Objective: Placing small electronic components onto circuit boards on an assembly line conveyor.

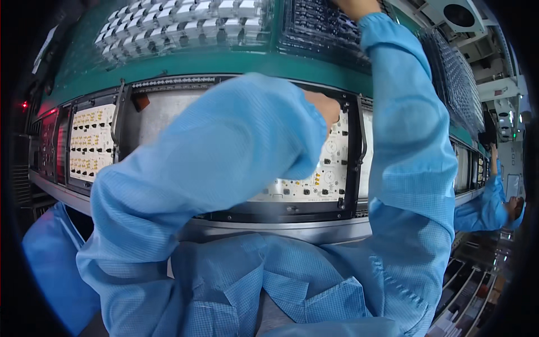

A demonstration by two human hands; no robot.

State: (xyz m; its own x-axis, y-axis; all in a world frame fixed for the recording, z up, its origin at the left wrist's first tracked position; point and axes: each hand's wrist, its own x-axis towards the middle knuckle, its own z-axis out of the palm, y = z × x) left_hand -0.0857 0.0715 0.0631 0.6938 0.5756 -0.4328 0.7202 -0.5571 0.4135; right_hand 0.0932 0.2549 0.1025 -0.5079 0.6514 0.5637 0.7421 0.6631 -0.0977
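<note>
Nearest lay the wearer's blue grid-weave smock [224, 275], below the landmark, a white rectangular circuit board dotted with yellow and black components [303, 191]. That board, the thing being worked on, sat flat inside a black rectangular fixture frame [281, 212], with a pale metal rail [281, 229] along its near side.

The step in hand appeared to be work split between board and parts: the bare left hand [323, 109] was over the board's far portion, while the right arm stretched past the board's right side. The left hand's visible knuckles were bent, but the sleeve hid most of the fingers, so whether they pinched a component, pressed on the board or merely hovered could not be told.

Left of the board, well apart, a second white board with yellow and black components [92, 140] lay in its own frame. Beyond the board ran a smooth green work surface [320, 64], bearing a dark plastic compartment tray [320, 25] and, farther left, a clear plastic tray of white pieces [185, 25].

The bare right hand [356, 7] was beside the dark tray, cut off by the upper edge; its opening and any grasp could not be told. The next move seemed to call for keeping that long sleeve clear of the board.

Far right of the board was another person in blue [483, 209].
</note>
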